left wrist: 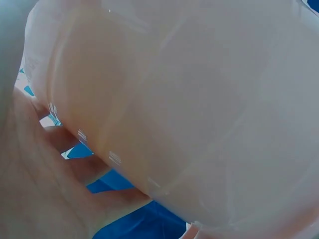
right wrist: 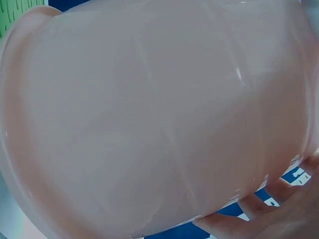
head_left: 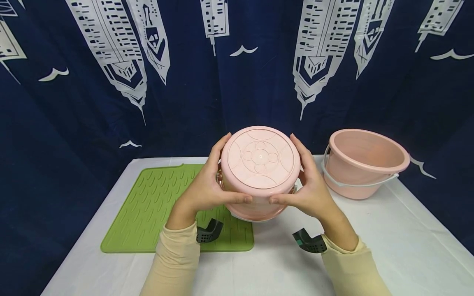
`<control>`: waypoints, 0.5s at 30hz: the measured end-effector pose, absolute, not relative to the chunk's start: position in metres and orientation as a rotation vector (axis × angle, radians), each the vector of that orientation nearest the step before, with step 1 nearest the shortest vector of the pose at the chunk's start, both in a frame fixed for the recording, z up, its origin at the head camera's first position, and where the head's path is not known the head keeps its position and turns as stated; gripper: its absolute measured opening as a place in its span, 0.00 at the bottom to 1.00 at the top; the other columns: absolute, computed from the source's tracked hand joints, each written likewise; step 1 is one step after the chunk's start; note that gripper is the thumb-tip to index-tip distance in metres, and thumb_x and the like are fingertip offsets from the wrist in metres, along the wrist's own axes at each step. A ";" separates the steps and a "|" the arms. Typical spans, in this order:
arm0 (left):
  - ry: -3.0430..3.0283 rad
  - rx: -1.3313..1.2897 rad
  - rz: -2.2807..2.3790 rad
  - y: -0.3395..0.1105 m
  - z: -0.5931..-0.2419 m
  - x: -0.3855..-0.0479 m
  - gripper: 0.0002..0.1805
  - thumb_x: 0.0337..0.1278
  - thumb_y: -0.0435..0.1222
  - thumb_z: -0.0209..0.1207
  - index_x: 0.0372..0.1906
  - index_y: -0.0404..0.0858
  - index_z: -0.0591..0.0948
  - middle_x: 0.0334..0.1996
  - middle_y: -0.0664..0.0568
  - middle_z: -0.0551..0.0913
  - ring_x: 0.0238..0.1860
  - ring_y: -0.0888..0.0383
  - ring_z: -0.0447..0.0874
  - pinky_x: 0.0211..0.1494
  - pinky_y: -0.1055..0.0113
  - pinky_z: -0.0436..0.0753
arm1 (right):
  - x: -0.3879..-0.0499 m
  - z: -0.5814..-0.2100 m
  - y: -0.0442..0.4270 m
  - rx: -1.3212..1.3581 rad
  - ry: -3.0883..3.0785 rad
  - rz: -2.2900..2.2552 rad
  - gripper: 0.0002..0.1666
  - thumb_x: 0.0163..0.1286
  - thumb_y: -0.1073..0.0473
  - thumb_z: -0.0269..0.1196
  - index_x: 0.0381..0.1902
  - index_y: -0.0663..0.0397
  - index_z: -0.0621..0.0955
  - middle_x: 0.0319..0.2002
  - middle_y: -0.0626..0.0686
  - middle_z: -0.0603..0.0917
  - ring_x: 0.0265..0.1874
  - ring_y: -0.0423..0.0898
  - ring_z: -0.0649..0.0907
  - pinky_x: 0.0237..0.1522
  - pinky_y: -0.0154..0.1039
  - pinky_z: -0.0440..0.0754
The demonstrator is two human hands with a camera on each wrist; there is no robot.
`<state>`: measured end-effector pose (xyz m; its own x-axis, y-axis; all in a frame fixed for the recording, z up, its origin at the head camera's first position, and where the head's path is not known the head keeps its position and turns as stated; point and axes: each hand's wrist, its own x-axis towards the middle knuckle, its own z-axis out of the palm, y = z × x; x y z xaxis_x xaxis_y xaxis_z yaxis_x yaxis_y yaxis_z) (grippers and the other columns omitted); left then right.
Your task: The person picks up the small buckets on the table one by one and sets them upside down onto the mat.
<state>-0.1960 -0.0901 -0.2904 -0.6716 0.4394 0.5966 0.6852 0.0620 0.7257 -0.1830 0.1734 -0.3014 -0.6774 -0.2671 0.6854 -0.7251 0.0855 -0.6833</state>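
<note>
Between both hands is a pink bucket (head_left: 260,158), held upside down with its patterned base facing the head camera and its rim pointing down and away. My left hand (head_left: 207,181) grips its left side, thumb across the near wall and fingers curled round the far side. On the opposite side my right hand (head_left: 309,187) grips it the same way. In the left wrist view the bucket's wall (left wrist: 174,114) fills most of the picture, with the left fingers spread along its edge. The right wrist view shows the wall (right wrist: 139,114) and rim, the right fingers at lower right.
A second pink bucket (head_left: 364,164) with a white handle stands upright at the back right of the white table (head_left: 281,263). A green textured mat (head_left: 148,209) lies on the left. Behind the table hangs a dark blue curtain (head_left: 237,90) with white building prints.
</note>
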 end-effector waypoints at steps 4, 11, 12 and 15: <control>-2.117 -1.141 -1.657 -0.090 -0.290 -0.196 0.75 0.27 0.29 0.84 0.81 0.55 0.46 0.76 0.59 0.57 0.72 0.58 0.62 0.72 0.54 0.64 | -0.184 -0.301 0.173 0.976 -1.945 1.635 0.79 0.31 0.77 0.84 0.80 0.57 0.54 0.76 0.59 0.58 0.71 0.53 0.65 0.64 0.34 0.70; -2.137 -1.043 -1.665 -0.089 -0.287 -0.193 0.75 0.26 0.33 0.85 0.80 0.57 0.47 0.74 0.60 0.61 0.68 0.57 0.67 0.62 0.49 0.74 | -0.185 -0.302 0.170 0.970 -1.834 1.684 0.75 0.33 0.74 0.85 0.78 0.61 0.57 0.75 0.62 0.61 0.68 0.54 0.68 0.62 0.35 0.73; -2.141 -1.025 -1.665 -0.089 -0.286 -0.192 0.74 0.26 0.34 0.85 0.80 0.57 0.48 0.73 0.60 0.62 0.66 0.56 0.69 0.59 0.49 0.75 | -0.185 -0.302 0.170 0.969 -1.826 1.693 0.75 0.34 0.73 0.85 0.78 0.61 0.57 0.75 0.62 0.61 0.68 0.54 0.68 0.62 0.35 0.73; -2.149 -1.002 -1.675 -0.089 -0.285 -0.190 0.73 0.27 0.34 0.85 0.80 0.56 0.49 0.71 0.60 0.64 0.64 0.56 0.71 0.57 0.49 0.77 | -0.185 -0.303 0.169 0.961 -1.817 1.711 0.74 0.35 0.72 0.85 0.78 0.62 0.57 0.75 0.62 0.61 0.68 0.54 0.68 0.61 0.35 0.74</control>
